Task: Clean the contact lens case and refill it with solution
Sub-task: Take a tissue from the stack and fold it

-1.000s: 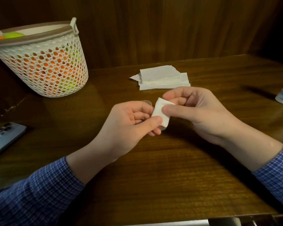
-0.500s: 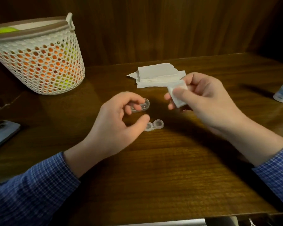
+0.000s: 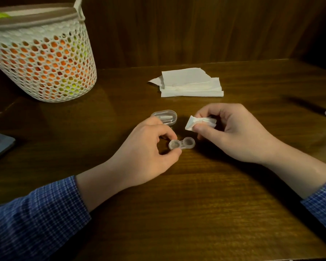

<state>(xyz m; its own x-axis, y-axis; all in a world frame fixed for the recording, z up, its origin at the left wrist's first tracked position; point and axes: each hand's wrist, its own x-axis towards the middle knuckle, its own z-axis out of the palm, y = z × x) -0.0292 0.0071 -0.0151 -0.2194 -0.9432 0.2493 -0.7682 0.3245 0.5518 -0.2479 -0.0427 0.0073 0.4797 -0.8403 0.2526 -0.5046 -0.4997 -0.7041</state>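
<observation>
The left hand (image 3: pixel 149 149) had come down since half a second before, and its fingers (image 3: pixel 174 152) now pinched the left well of the lens case (image 3: pixel 181 143) on the surface (image 3: pixel 196 204). The case was clear plastic, both wells open, lying flat. The right hand (image 3: pixel 231 132), lower than before, pinched a folded tissue (image 3: pixel 199 122) just beyond the case, wrist resting low
</observation>
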